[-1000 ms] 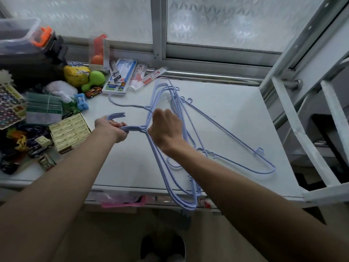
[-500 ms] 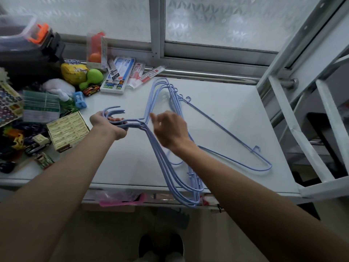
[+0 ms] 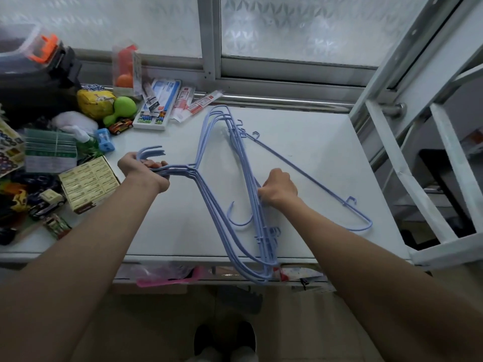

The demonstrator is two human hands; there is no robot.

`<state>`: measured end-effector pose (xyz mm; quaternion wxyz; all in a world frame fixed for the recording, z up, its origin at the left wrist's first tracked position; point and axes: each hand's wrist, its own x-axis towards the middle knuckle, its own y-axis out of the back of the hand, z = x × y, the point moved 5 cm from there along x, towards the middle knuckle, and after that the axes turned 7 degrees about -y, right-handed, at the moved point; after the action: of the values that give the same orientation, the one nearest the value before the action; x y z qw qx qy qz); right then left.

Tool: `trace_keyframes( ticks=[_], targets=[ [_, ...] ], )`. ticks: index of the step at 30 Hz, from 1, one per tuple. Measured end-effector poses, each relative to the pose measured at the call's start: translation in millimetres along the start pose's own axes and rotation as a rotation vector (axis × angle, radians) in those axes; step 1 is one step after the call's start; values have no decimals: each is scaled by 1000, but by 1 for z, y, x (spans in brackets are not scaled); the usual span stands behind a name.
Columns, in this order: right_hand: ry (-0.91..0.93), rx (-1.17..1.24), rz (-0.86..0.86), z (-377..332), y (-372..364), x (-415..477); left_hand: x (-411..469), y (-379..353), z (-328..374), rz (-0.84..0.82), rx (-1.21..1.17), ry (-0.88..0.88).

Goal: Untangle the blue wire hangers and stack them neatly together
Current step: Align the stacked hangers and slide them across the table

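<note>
Several blue wire hangers point(image 3: 222, 205) lie bunched on the white table point(image 3: 300, 152), their shoulders overhanging its near edge. My left hand point(image 3: 145, 171) grips the gathered hooks and necks at the bunch's left. My right hand point(image 3: 278, 188) is closed on the hangers' straight bottom bars near the table's middle. One separate hanger point(image 3: 308, 178) lies flat to the right, its bar running diagonally toward the far end of the bunch, its hook point(image 3: 236, 218) curling beside the held wires.
Clutter fills the table's left side: a box of small packets point(image 3: 87, 184), toy cars point(image 3: 120, 126), a green toy point(image 3: 121, 108), a yellow bag point(image 3: 95, 101), stationery packs point(image 3: 159, 105). A window frame point(image 3: 209, 48) runs behind. A white metal ladder frame point(image 3: 444, 165) stands right.
My right hand has moved right and toward me, from the necks to the bottom bars, and closed on them. My left hand pulled the gathered hooks slightly left.
</note>
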<state>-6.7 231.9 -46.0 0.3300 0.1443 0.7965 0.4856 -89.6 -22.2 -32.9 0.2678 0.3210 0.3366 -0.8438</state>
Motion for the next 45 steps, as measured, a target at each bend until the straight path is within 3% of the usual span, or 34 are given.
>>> trace_keyframes(
  ticks=[5, 13, 17, 26, 31, 35, 39, 45],
  targets=[
    [114, -156, -46, -11, 1, 1, 8, 7, 8, -125, 41, -63],
    [63, -377, 249, -4, 26, 21, 34, 29, 34, -8, 29, -16],
    [57, -341, 337, 2, 43, 27, 30, 33, 42, 15, 3, 36],
    [-26, -31, 373, 13, 67, 38, 23, 28, 49, -175, 163, -107],
    [-21, 198, 268, -4, 75, 37, 25, 29, 44, -136, 115, -90],
    [97, 303, 146, -30, 74, 32, 29, 33, 30, -19, 30, -32],
    [190, 325, 81, -55, 72, 28, 25, 28, 17, -40, 22, -71],
    [196, 503, -287, -73, 44, 10, 17, 21, 3, -39, 31, -88]
  ],
)
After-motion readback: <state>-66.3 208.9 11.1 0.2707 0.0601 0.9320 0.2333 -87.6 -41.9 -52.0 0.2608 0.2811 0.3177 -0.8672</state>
